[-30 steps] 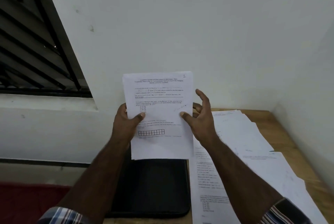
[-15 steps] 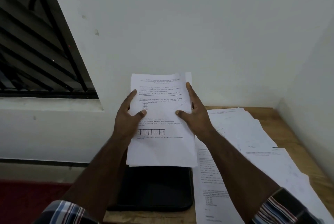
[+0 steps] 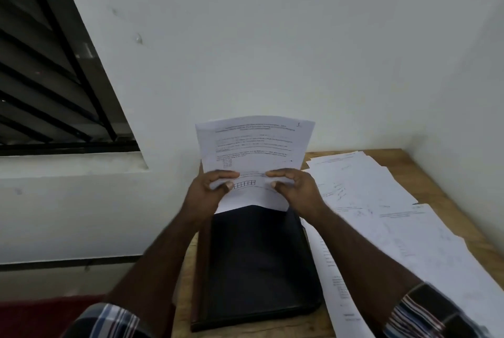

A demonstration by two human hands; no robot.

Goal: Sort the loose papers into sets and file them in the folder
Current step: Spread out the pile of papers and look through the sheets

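Paper set point(image 3: 255, 152) is pinched upright at its lower half by left hand point(image 3: 210, 190) and right hand point(image 3: 296, 187), directly above closed folder point(image 3: 256, 264) on worktop point(image 3: 447, 195), probably for squaring edges before filing.

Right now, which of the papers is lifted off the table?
The printed sheet gripped by the left hand and right hand; the other papers lie flat.

Two hands, left point(image 3: 210, 190) and right point(image 3: 296, 190), one held printed sheaf point(image 3: 253, 146), one black folder point(image 3: 259, 264), several loose papers point(image 3: 381, 201), one wooden table point(image 3: 441, 187), one barred window point(image 3: 49, 92)
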